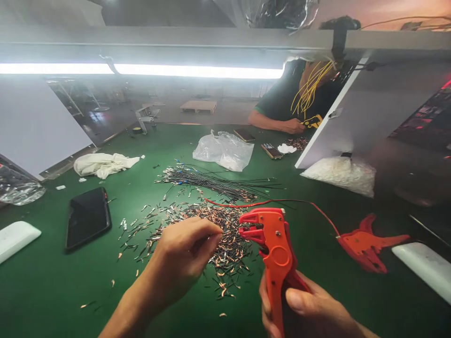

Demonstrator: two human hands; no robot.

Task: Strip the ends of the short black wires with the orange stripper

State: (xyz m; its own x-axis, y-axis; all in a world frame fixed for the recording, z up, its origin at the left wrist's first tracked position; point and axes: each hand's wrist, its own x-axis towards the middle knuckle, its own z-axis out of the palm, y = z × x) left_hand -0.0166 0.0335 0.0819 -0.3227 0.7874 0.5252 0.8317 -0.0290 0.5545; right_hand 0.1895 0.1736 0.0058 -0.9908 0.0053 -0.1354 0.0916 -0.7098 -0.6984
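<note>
- Clasped round one red stripper (280, 256) is the right hand (313, 305), thumb on the near handle; the stripper stands upright, near and right of centre, its mouth facing left with a gap showing.
- One left hand (183, 253) is just left of that mouth, thumb and forefinger drawn together; whether anything is pinched between them I cannot tell.
- One second stripper (364, 239), also red, lies on the table (45, 291) at the right.
- One red-and-black wire (246, 205) runs behind the held stripper towards the second.
- One heap of scraps (225, 244), too many to count, spreads beyond and beside the left hand.
- One bundle of black wires (211, 183) lies just past the heap; its strands overlap too much to count.
- Three phones by look: one big phone (88, 218) at the left, two small phones (272, 151) far right of centre.
- Two white blocks: one left block (17, 239), one right block (426, 265).
- One clear bag (223, 150) sits far at centre, one white bag (340, 174) at the right, one cloth (105, 164) at the left.
- One co-worker (278, 105) sits far right, one hand by one yellow tool (313, 122), near several yellow wires (310, 87).
</note>
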